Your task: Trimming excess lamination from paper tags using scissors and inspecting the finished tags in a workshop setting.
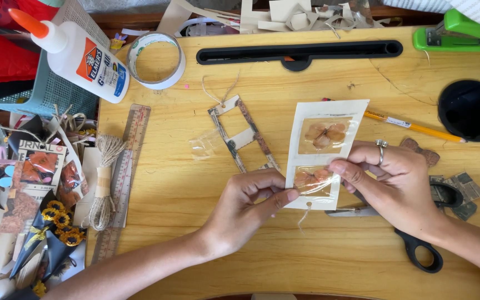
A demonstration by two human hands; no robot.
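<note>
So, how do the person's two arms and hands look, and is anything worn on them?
Both forearms are bare, with no sleeves, watch or bracelet in view. The right hand wears one silver-coloured ring on a finger. The left hand shows no ring. No gloves; the nails look short and unpainted.

Two hands: left grip (251, 203), right grip (387, 180). Between them, one white card (329, 111) with two pressed-flower windows. Left of the grip: one paper frame (243, 138), one ruler (123, 178), one twine bundle (104, 183), one tape roll (156, 60), one glue bottle (81, 55). Right: one pencil (412, 126), one scissors (418, 250), one green stapler (456, 33).
</note>
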